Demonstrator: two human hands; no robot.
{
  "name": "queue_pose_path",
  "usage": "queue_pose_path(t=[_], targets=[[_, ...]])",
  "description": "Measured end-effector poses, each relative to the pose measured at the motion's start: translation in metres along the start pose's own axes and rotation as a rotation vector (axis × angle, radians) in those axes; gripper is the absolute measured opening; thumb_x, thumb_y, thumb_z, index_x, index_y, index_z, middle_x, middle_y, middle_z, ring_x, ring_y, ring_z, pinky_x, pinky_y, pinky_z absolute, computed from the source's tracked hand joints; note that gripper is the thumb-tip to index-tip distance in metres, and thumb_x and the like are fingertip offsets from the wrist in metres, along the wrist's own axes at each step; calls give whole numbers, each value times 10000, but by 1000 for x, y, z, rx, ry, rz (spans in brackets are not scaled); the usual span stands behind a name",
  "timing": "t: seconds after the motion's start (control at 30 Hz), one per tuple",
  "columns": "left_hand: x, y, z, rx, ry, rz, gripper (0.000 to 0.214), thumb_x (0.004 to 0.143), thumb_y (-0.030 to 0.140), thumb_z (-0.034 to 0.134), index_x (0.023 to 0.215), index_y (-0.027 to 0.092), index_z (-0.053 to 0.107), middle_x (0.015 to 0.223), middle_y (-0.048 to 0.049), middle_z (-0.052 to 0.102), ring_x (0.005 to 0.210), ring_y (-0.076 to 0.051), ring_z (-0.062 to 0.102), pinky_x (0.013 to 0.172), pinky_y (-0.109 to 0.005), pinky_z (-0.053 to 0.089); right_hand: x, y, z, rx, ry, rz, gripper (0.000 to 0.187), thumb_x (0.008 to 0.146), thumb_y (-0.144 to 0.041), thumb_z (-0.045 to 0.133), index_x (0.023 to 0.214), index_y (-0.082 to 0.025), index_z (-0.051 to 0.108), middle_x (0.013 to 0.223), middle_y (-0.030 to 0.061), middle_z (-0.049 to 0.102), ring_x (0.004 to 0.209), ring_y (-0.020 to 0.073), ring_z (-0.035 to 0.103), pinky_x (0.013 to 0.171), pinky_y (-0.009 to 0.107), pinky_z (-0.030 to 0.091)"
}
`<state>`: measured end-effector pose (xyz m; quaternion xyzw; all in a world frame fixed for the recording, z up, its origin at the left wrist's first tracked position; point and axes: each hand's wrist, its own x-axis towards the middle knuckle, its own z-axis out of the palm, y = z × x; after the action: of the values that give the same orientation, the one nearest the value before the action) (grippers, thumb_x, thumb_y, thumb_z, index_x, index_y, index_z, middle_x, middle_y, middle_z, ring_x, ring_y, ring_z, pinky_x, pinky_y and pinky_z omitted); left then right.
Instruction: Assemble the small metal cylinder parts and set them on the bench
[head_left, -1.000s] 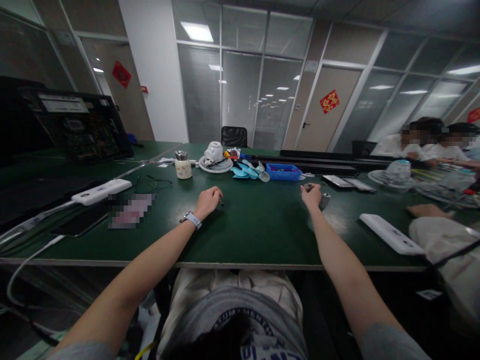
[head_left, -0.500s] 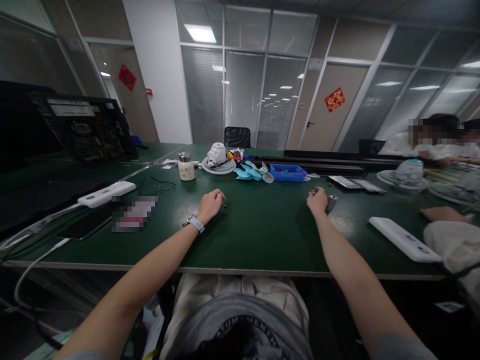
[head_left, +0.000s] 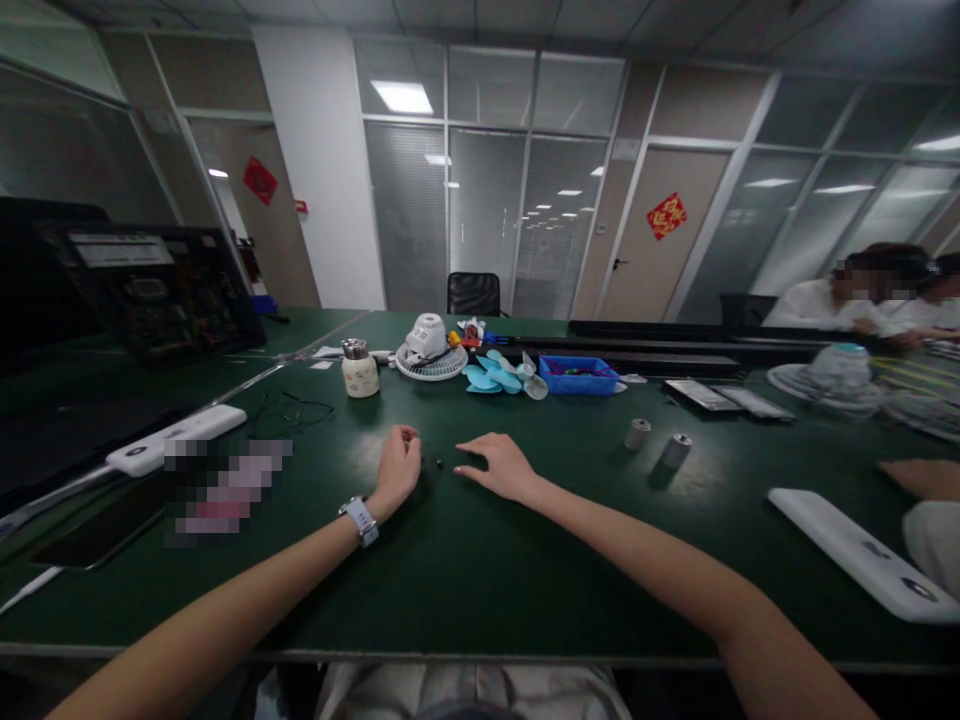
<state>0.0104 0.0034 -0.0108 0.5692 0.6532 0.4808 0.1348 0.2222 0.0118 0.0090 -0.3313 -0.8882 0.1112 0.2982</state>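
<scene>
A small dark piece [head_left: 439, 463] lies on the green table [head_left: 480, 580] between my two hands. My left hand [head_left: 400, 468] rests just left of it with the fingers curled in, and whatever may be inside them is hidden. On the other side, my right hand [head_left: 501, 466] reaches toward the piece, thumb and forefinger apart, holding nothing. Two grey metal cylinders, a nearer one [head_left: 676, 451] and a farther one [head_left: 637, 433], stand upright to the right of my right hand, apart from it.
Farther back are a cream jar [head_left: 361, 370], a white fan body [head_left: 429, 345], light blue fan blades [head_left: 491, 374] and a blue tray [head_left: 577, 376]. White power strips flank me, left [head_left: 176, 440] and right [head_left: 862, 555]. People [head_left: 810, 305] sit at the far right.
My right hand has let go of a metal cylinder, leaving it standing beside the other, and moved left to the dark piece. My left hand stays near that piece. The view has shifted.
</scene>
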Motion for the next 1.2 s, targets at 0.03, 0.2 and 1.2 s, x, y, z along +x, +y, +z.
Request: queue_pose_path(t=[0.03,0.2,1.2], targets=[[0,-1,-1,-21,-14,-12,203,822,298,375,959,190,477,893,-68,602,795,-208,593,731,-337,463,8,-1,8,-8,-14,3,409,821,-485,621,1159,-259,665,1114,85,684,1050,255,585,936,414,399],[0,-7,-4,-101,-42,2,184,792,328,398,915,212,471,915,-54,605,834,-209,600,776,-356,475,34,-3,34,-21,-35,62,255,823,-463,632,990,-301,737,1112,41,690,1052,224,581,903,373,398],[-1,-4,-8,-143,-176,-40,229,765,437,469,892,252,518,914,-47,636,882,-243,615,761,-369,492,-129,169,-174,-430,475,781,343,832,-489,502,952,-277,744,999,47,730,916,264,671,743,353,502]])
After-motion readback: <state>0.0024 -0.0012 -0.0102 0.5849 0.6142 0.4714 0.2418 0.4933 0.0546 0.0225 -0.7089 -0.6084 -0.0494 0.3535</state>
